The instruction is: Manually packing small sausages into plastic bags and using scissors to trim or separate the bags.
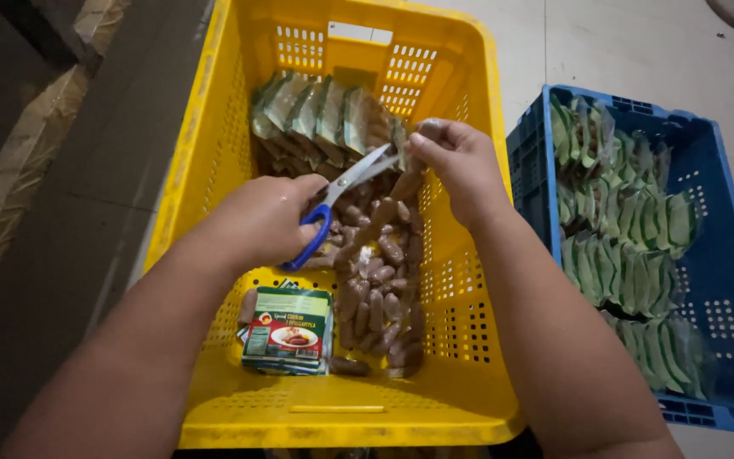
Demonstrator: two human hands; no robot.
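Note:
My left hand [261, 223] grips blue-handled scissors [337, 200] over a yellow crate [460, 280]. The blades point up and to the right, slightly apart, toward my right hand [460, 166]. With its fingers, my right hand pinches the end of a brown sausage [408, 183] that hangs at the blade tips. Below, a heap of loose brown sausages [380, 293] lies in the crate. A row of clear sausage packs with green labels [320, 115] stands at the crate's far end. A small stack of green and red labels [289, 330] lies at the near end.
A blue crate [724, 280] on the right holds several rows of packed green-labelled packs [626, 229]. Both crates stand on a pale floor [630, 51]. To the left are a dark surface and cardboard edges [2, 187].

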